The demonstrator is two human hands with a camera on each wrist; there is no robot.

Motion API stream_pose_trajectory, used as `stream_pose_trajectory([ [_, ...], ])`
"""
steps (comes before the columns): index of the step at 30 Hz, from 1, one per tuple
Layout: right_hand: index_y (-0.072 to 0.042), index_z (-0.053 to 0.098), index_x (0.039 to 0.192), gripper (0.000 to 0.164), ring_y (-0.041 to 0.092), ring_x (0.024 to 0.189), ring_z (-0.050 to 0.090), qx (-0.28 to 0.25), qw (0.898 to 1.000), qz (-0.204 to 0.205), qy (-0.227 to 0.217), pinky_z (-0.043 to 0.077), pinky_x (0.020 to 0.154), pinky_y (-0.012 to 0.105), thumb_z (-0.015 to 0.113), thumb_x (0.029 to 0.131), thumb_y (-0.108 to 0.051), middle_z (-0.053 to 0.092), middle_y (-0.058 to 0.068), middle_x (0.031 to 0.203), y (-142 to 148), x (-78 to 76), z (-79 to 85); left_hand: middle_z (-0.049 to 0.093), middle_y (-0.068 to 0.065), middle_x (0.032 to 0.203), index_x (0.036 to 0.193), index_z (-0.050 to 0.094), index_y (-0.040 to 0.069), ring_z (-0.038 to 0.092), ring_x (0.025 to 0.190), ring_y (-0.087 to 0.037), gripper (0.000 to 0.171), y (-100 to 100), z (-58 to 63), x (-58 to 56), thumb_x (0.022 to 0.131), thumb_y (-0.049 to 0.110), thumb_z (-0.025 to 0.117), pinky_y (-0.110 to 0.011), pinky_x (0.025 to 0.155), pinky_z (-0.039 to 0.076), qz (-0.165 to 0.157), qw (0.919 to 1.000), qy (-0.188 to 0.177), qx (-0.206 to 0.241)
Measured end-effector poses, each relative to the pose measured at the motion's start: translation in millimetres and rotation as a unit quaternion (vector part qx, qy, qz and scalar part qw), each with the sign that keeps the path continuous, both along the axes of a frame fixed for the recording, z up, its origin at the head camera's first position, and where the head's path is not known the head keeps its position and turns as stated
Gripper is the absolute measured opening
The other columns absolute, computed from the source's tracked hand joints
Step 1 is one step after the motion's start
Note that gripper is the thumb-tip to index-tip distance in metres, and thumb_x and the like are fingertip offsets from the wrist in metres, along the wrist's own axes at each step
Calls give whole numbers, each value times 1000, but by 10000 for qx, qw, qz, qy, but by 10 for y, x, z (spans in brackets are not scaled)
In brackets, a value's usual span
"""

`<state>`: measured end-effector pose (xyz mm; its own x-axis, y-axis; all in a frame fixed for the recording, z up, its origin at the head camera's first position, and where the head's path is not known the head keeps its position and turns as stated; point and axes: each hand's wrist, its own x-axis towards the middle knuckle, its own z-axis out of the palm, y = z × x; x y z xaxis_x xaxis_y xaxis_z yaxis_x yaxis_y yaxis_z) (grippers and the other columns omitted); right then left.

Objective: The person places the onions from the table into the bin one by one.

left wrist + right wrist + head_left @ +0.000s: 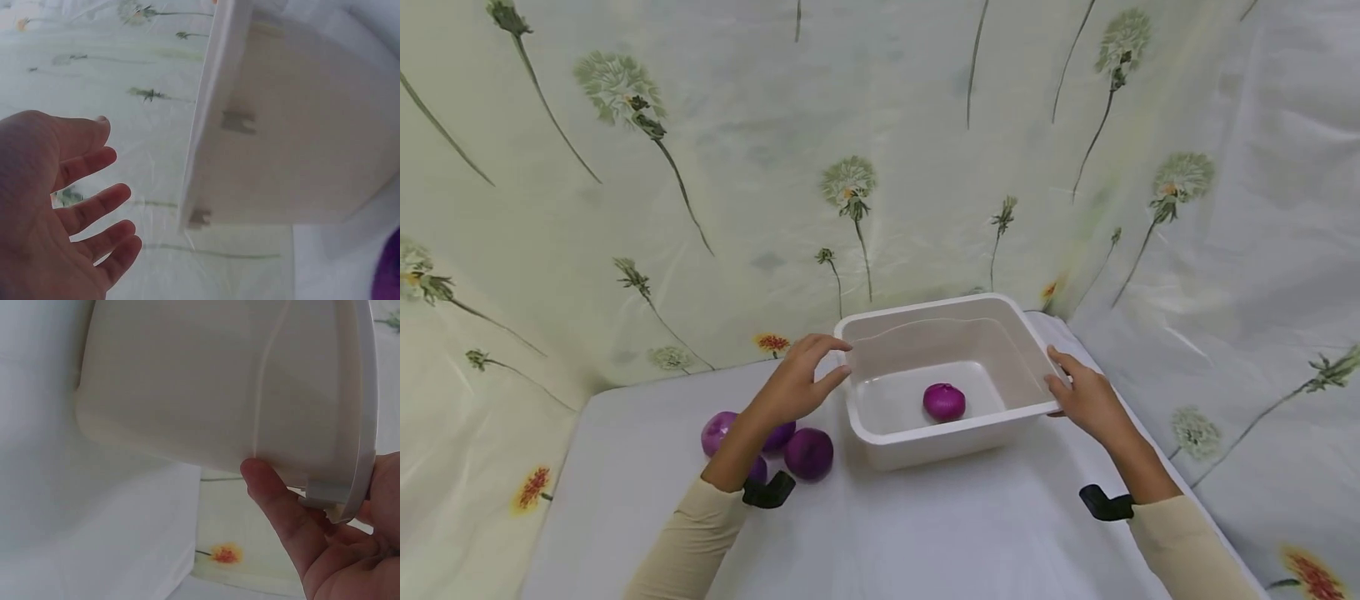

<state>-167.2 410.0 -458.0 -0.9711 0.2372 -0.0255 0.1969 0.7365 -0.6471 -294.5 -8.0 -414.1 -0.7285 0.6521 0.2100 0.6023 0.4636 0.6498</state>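
Note:
A pale plastic basin [940, 346] stands on the white-covered table, with one red onion [944, 402] on its floor. My right hand [1084, 400] grips the basin's right rim near the front corner. The right wrist view shows fingers of that hand [312, 544] under the rim and against the outer wall. Beside the left rim is my left hand [801, 379], thumb and fingers spread and holding nothing. A gap separates it from the basin wall [300, 137] in the left wrist view. Several more red onions [809, 455] lie left of the basin, partly hidden by my left forearm.
The white tablecloth [910, 533] extends around the basin. Behind the table and along both sides hangs a sheet [910, 250] printed with dandelions. The table's right edge runs close past the basin and my right forearm. Black straps sit on both wrists.

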Motion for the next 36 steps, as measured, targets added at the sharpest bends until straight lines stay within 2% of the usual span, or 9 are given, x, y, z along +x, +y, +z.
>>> stream_pose_trajectory([
  [3,1,26,156,59,54,99,65,-94,10000,-10,-32,61,60,36,51,103,-10,41,41,141,6,3,2,58,-9,136,130,61,11,47,134,-31,34,-220,-104,72,100,26,62,-57,110,40,422,9989,-46,175],
  [8,3,24,155,60,54,97,65,-8,10000,-36,-55,61,60,38,50,103,-9,41,42,139,45,29,9,60,-14,132,128,63,6,52,127,-33,33,-592,-303,215,98,20,64,-53,99,50,1088,9924,-332,459],
  [10,4,24,155,60,54,96,65,38,10000,-18,-42,61,60,38,50,103,-9,41,43,139,57,33,15,60,-15,130,128,63,7,54,123,-32,33,-749,-398,281,99,21,63,-52,96,52,1408,9882,-456,406],
  [13,4,24,155,59,53,96,66,47,10000,36,-34,61,59,36,49,103,-10,41,43,138,57,29,18,60,-15,129,128,63,8,54,122,-33,33,-986,-547,376,99,23,63,-55,99,47,1840,9814,-515,204],
  [17,5,24,155,58,52,95,66,38,9999,102,-59,61,59,35,49,103,-10,42,44,137,42,19,-1,59,-20,125,127,63,3,55,116,-37,33,-1248,-753,506,98,19,63,-55,95,48,2256,9725,-582,75],
  [21,5,24,155,59,53,95,65,63,9999,94,-95,61,60,36,48,103,-10,42,43,136,39,19,-26,56,-23,126,129,60,-2,55,113,-37,37,-1420,-987,623,97,17,64,-47,90,52,2540,9640,-788,-1],
  [25,4,22,155,60,54,96,65,52,9999,77,-88,61,60,38,48,104,-11,42,43,136,34,19,-36,49,-24,133,136,55,1,50,121,-38,47,-1531,-1165,702,98,25,65,-49,95,51,2731,9547,-1180,9],
  [30,4,22,156,61,54,97,65,-73,9999,113,-40,61,60,36,50,104,-13,42,42,136,23,9,-43,42,-25,140,144,48,6,48,122,-40,62,-1596,-1276,794,94,39,68,-49,92,51,2914,9480,-1276,-60],
  [36,2,24,156,62,54,99,65,-235,9994,246,82,61,61,35,53,103,-13,44,41,135,38,-37,-73,37,-28,145,148,40,6,42,128,-45,73,-1615,-1368,873,91,40,72,-54,93,49,2978,9468,-1209,-154],
])
